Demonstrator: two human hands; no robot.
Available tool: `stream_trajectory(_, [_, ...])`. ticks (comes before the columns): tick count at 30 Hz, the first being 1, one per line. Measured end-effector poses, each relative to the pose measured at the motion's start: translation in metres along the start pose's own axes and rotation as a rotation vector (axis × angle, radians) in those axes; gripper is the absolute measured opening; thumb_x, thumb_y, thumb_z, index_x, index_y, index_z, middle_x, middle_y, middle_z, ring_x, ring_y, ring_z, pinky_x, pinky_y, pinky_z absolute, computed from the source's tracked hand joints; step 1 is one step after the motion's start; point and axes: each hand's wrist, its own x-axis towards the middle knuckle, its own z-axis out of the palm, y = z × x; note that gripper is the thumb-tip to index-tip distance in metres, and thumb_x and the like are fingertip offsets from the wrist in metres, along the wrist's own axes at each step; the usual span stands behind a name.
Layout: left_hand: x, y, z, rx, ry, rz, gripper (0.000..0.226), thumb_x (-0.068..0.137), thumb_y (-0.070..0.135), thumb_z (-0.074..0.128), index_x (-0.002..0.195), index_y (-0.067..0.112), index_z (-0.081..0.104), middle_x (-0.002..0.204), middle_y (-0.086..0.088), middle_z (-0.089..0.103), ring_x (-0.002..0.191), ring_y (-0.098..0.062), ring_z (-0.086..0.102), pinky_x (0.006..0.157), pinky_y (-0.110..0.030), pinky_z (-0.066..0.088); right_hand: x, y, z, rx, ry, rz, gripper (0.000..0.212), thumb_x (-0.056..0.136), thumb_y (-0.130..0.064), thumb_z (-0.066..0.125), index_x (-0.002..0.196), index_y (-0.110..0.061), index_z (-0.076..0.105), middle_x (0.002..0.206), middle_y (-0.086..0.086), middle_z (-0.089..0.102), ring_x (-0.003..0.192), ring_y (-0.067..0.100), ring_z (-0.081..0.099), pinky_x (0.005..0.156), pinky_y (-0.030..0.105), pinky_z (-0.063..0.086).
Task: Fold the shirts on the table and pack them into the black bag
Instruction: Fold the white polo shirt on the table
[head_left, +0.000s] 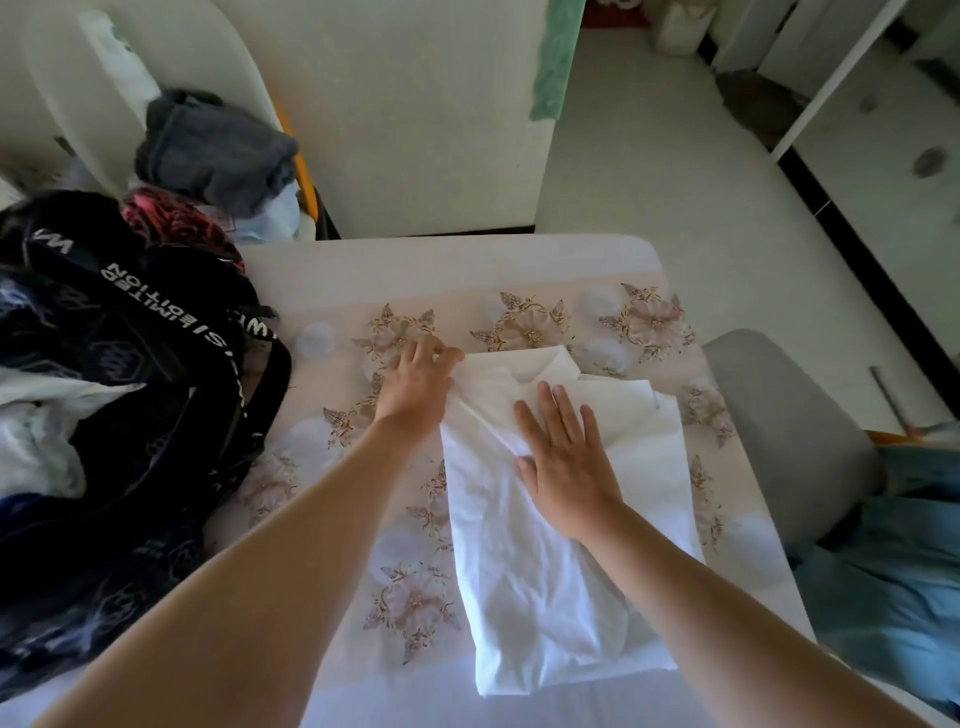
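the white shirt (545, 545) is lying folded at center on the desk (519, 270), the right hand (566, 457) pressing flat on it, the left hand (415, 384) pinching its upper-left edge. at left, the black bag (156, 364) is holding white clothes (36, 431).

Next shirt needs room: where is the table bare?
Bare: the far strip from the shirt to the table edge; the lane between bag and shirt, though the left arm crosses it. The bag crowds the left side.
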Motion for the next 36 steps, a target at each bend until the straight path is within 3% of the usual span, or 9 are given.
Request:
stream_trajectory(3, [-0.031,0.021,-0.003,0.020,0.155,0.026,0.048,0.076,-0.006,0.062,0.118,0.018,0.060,0.117,-0.004,0.050,0.107,-0.025,0.048,0.091,-0.042,0.046,-0.023,-0.001,-0.006,0.062,0.092,0.117,0.058,0.089,-0.038,0.054,0.141,-0.013,0.047,0.138,0.015,0.045,0.120,0.037,0.048,0.095,0.044,0.043])
stream_trajectory(7, [-0.105,0.058,0.001,-0.190,0.098,0.198,0.008,0.083,0.023,0.062,0.090,0.019,0.058,0.092,0.003,0.051,0.085,-0.017,0.050,0.075,-0.039,0.051,-0.062,-0.012,-0.018,0.150,0.015,0.322,0.043,0.086,-0.041,0.059,0.117,-0.012,0.055,0.095,0.010,0.056,0.078,0.033,0.061,0.060,0.035,0.041])
stream_trajectory(13, [-0.223,0.086,0.010,0.003,-0.236,0.369,0.054,0.060,0.079,0.056,0.089,0.033,0.059,0.096,0.011,0.048,0.089,-0.012,0.048,0.079,-0.027,0.043,-0.104,-0.036,-0.029,0.492,-0.253,0.494,0.038,0.095,-0.033,0.050,0.129,-0.018,0.043,0.116,0.006,0.064,0.105,0.031,0.063,0.079,0.035,0.046])
stream_trajectory(17, [-0.248,0.082,0.002,0.028,-0.234,0.348,0.022,0.069,0.048,0.063,0.084,0.032,0.061,0.095,0.009,0.055,0.088,-0.014,0.050,0.078,-0.034,0.053,-0.104,-0.043,-0.033,0.845,-0.321,0.597,0.025,0.088,-0.023,0.058,0.111,-0.016,0.056,0.110,0.007,0.068,0.098,0.029,0.063,0.077,0.031,0.047])
stream_trajectory(21, [-0.251,0.088,-0.018,0.129,-0.564,0.158,0.028,0.088,0.051,0.054,0.096,0.028,0.067,0.118,0.004,0.053,0.116,-0.019,0.045,0.109,-0.041,0.028,-0.126,-0.037,-0.029,0.643,-0.180,0.385,0.027,0.083,-0.015,0.061,0.110,-0.017,0.055,0.107,0.006,0.062,0.103,0.031,0.060,0.079,0.033,0.046])
stream_trajectory(26, [-0.239,0.100,-0.016,0.055,-0.183,0.114,0.027,0.093,0.039,0.054,0.114,0.027,0.066,0.130,0.001,0.053,0.122,-0.024,0.048,0.102,-0.048,0.044,-0.162,-0.023,-0.030,0.446,0.283,0.055,0.047,0.077,-0.011,0.071,0.121,-0.023,0.059,0.121,0.003,0.053,0.108,0.027,0.053,0.084,0.040,0.048])
stream_trajectory(30, [-0.223,0.110,-0.013,0.158,-0.405,0.024,0.057,0.097,0.042,0.050,0.150,0.035,0.029,0.163,0.003,0.007,0.150,-0.025,0.007,0.120,-0.046,0.017,-0.181,-0.024,-0.024,0.263,-0.149,-0.110,0.042,0.097,-0.041,0.045,0.138,-0.041,0.042,0.150,0.003,0.032,0.132,0.028,0.038,0.096,0.046,0.040])
stream_trajectory(33, [-0.213,0.115,-0.013,0.189,-0.451,-0.023,0.055,0.094,0.046,0.048,0.146,0.035,0.032,0.156,0.000,0.020,0.141,-0.025,0.023,0.113,-0.042,0.032,-0.183,-0.011,-0.019,0.196,-0.194,-0.190,0.034,0.098,-0.041,0.040,0.132,-0.040,0.044,0.154,-0.001,0.029,0.141,0.021,0.031,0.094,0.052,0.036])
stream_trajectory(36, [-0.203,0.128,-0.023,0.254,-0.548,-0.027,0.051,0.093,0.043,0.046,0.142,0.031,0.038,0.143,-0.003,0.032,0.133,-0.025,0.034,0.108,-0.040,0.035,-0.172,0.008,-0.020,0.036,-0.225,-0.266,0.032,0.084,-0.036,0.067,0.116,-0.034,0.063,0.138,0.001,0.052,0.130,0.025,0.050,0.094,0.064,0.038])
